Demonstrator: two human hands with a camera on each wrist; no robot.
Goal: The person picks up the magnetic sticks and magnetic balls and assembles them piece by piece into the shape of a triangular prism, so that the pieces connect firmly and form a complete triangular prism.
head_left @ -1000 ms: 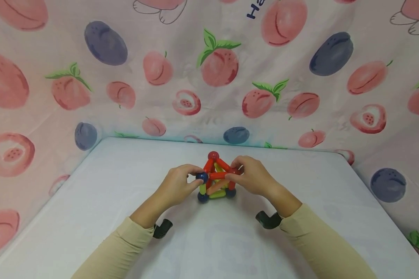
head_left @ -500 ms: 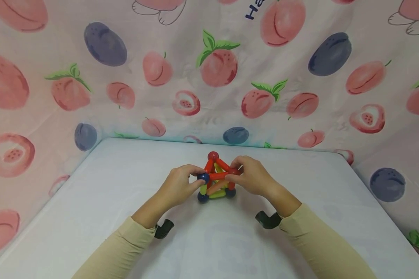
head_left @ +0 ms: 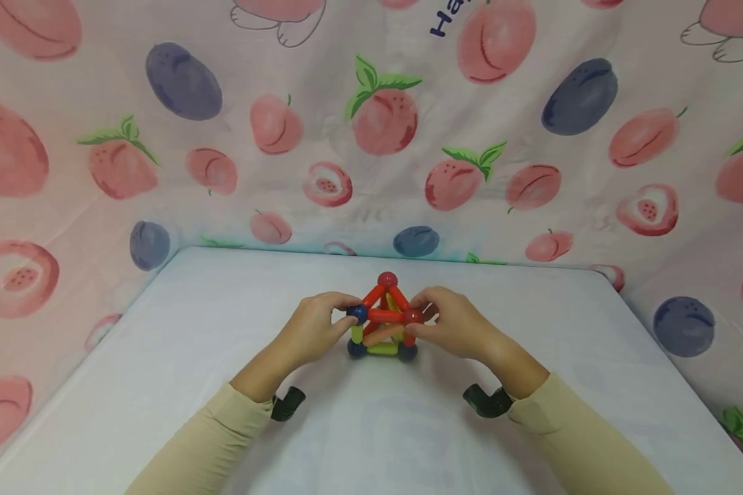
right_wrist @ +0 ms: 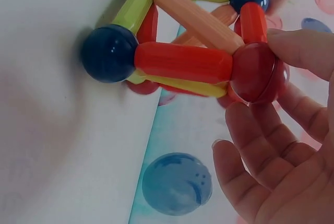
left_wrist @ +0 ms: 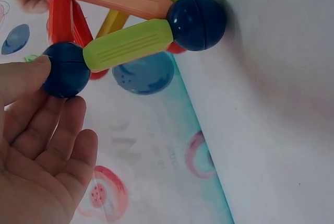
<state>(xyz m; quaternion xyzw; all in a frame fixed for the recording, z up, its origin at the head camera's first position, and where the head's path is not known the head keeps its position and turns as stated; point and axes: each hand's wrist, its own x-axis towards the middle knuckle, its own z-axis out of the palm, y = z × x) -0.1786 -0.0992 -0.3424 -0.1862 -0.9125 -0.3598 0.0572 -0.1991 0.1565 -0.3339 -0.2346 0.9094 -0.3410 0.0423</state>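
Observation:
A frame of magnetic building sticks [head_left: 385, 315] and balls stands on the white table. My left hand [head_left: 312, 326] pinches the blue ball [left_wrist: 65, 70] at its upper left corner between thumb and fingers. At the upper right corner, my right hand [head_left: 455, 323] holds the red ball [right_wrist: 258, 73] with thumb and fingertips. A red stick [head_left: 386, 316] joins these two balls. An orange stick [right_wrist: 195, 18] runs diagonally across the near side. Two lower blue balls [head_left: 356, 349] have a yellow-green stick [head_left: 382, 349] between them. Another red ball [head_left: 387, 280] tops the frame.
The white table [head_left: 371, 440] extends around the frame. A fruit-patterned cloth [head_left: 272, 185] rises behind it and at both sides. Black curved pieces [head_left: 488, 401] project from both wrists, near the sleeves [head_left: 585, 433].
The frame has turned slightly, its top red ball shifting right. My right hand has moved a little right and nearer with the red ball. My left hand has barely moved.

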